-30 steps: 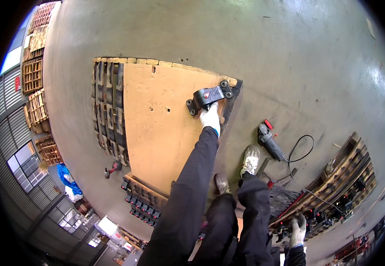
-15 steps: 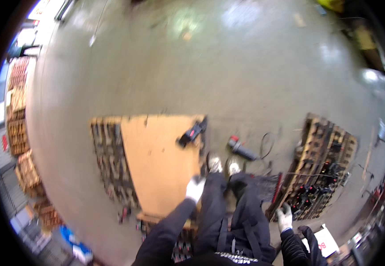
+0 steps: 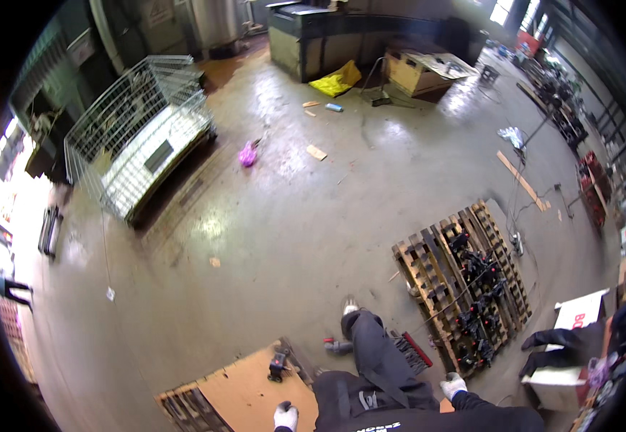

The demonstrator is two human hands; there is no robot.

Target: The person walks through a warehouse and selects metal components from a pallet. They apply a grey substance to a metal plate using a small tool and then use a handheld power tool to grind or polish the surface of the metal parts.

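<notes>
My left hand (image 3: 285,416), in a white glove with dark fingertips, hangs over a cardboard sheet (image 3: 244,385) on a wooden pallet. Its fingers are loosely bent with nothing visible in them. A black part with a red spot (image 3: 278,365) rests on that sheet, just beyond the hand. At my right side, my gloved right hand (image 3: 453,386) hangs near the close corner of a second pallet (image 3: 428,277), its fingers loose and holding nothing I can see. Several black parts with red bits (image 3: 480,317) lie on this pallet. A grey-and-red tool (image 3: 338,347) is on the floor, partly behind my leg.
Beside my leg lies a red-backed brush (image 3: 415,351). A wire cage cart (image 3: 144,137) stands far left, a wooden crate (image 3: 421,72) and yellow sheet (image 3: 337,79) at the back. Right are a white box (image 3: 579,309), dark garments (image 3: 572,344) and cables. Another person (image 3: 14,284) shows far left.
My view has swung up and to the right, bringing the cage cart and back area in. My legs have shifted against the floor. Both hands stay low at my sides.
</notes>
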